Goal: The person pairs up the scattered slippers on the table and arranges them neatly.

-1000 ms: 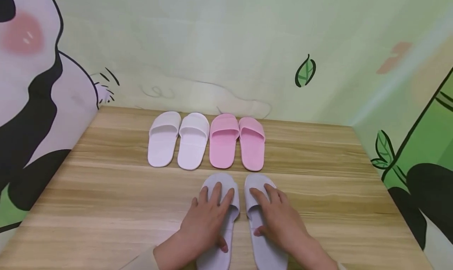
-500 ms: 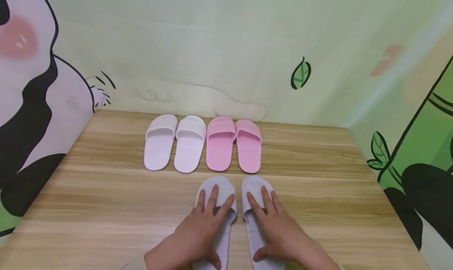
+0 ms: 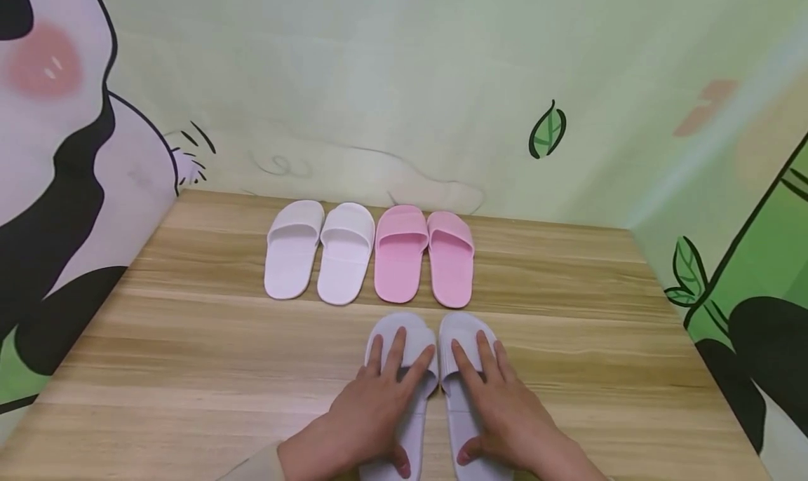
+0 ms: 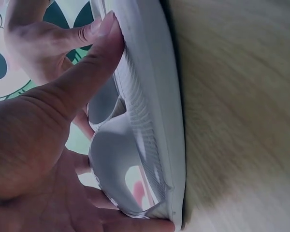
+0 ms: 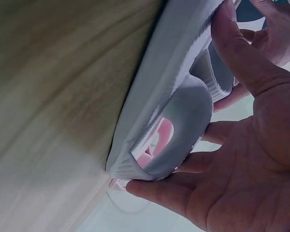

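A pair of grey slippers lies side by side on the wood-grain surface, toes pointing away. My left hand [image 3: 375, 407] rests on the left grey slipper [image 3: 413, 337], its fingers spread straight over the strap. In the left wrist view, the thumb [image 4: 99, 53] touches the edge of the sole [image 4: 159, 96]. My right hand [image 3: 508, 407] lies likewise on the right grey slipper [image 3: 463, 327], fingers extended across its strap [image 5: 183, 116] and thumb [image 5: 237, 50] at the sole edge. The heels run out of the head view at the bottom.
Against the back wall stands a row of a white slipper pair [image 3: 344, 263] and a pink slipper pair [image 3: 398, 271], toes to the wall. Walls printed with cartoon pandas and leaves [image 3: 547, 130] enclose the wood-grain surface [image 3: 189, 355] at the back and both sides.
The left grey slipper has moved right under my left hand, so the gap between the grey slippers has narrowed to a sliver. The white and pink pairs have stayed put.
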`<action>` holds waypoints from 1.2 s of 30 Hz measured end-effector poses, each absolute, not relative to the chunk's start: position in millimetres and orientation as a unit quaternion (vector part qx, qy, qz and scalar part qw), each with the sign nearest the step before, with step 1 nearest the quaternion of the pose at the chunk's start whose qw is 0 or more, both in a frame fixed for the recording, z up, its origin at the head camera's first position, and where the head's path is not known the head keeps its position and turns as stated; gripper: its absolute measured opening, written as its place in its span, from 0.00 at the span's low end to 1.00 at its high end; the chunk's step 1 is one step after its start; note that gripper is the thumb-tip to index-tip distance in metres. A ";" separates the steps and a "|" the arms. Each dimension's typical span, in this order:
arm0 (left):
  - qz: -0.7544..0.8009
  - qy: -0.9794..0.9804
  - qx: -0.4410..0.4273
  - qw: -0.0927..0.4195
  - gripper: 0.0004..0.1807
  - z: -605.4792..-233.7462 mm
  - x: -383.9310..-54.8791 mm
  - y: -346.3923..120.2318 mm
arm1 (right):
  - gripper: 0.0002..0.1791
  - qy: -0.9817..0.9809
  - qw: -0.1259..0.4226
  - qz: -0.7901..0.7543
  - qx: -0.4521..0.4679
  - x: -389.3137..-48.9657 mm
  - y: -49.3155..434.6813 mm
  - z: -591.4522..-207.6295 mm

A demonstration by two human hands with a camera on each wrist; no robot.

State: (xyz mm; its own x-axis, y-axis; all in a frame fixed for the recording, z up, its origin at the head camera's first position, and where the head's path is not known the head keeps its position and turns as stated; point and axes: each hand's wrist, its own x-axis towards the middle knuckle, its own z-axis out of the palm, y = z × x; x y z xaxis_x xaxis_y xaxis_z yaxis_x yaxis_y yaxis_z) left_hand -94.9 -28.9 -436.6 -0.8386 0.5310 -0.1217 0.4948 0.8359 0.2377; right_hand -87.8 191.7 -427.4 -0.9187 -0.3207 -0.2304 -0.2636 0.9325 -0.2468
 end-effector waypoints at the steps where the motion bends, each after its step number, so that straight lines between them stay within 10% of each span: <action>1: 0.100 0.954 0.268 0.091 0.85 -436.6 -95.0 -27.7 | 0.80 0.974 0.137 -0.105 -0.146 -87.9 192.1 -427.4; 36: 0.074 0.953 0.279 0.093 0.85 -435.8 -104.4 41.9 | 0.80 0.976 0.134 -0.122 -0.121 -91.7 259.7 -429.8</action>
